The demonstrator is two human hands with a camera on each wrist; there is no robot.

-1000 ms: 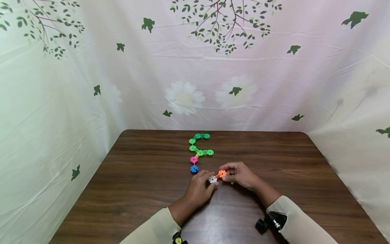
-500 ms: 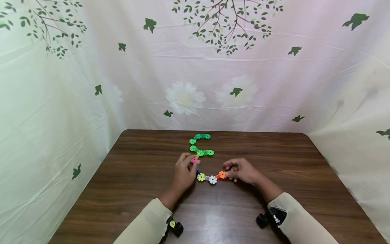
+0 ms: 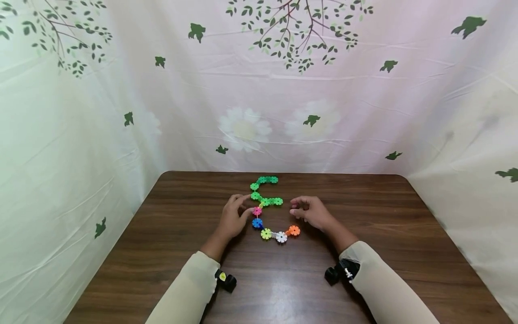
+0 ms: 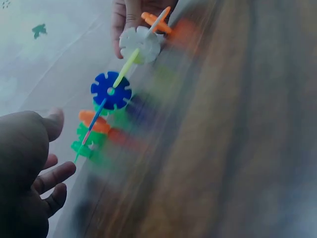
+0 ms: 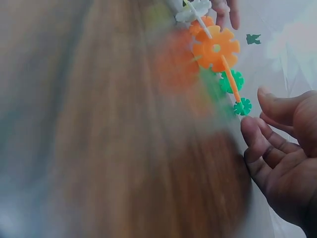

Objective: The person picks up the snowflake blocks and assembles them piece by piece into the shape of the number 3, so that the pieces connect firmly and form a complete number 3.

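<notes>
On the table lies a chain of notched flower-shaped plastic discs, linked edge to edge. Its far part is made of several green discs (image 3: 277, 201) in a bent line. Nearer come a pink disc (image 3: 256, 210), a blue disc (image 3: 257, 223), a yellow-green disc (image 3: 265, 233), a white disc (image 3: 281, 237) and an orange disc (image 3: 294, 230) at the near right end. Beside the pink disc is my left hand (image 3: 233, 217), fingers loosely spread; whether a fingertip touches the chain I cannot tell. My right hand (image 3: 314, 213) hovers right of the chain, fingers relaxed, holding nothing.
The brown wooden table (image 3: 194, 189) has rounded far corners. Behind it and at both sides hangs a pale cloth backdrop (image 3: 267, 99) printed with leaves, birds and flowers. A wrist camera (image 3: 332, 276) is strapped at the right sleeve, another at the left.
Both hands have come off the near discs. The left moved from the white disc up and left past the pink one; the right let go of the orange disc and moved farther up the table.
</notes>
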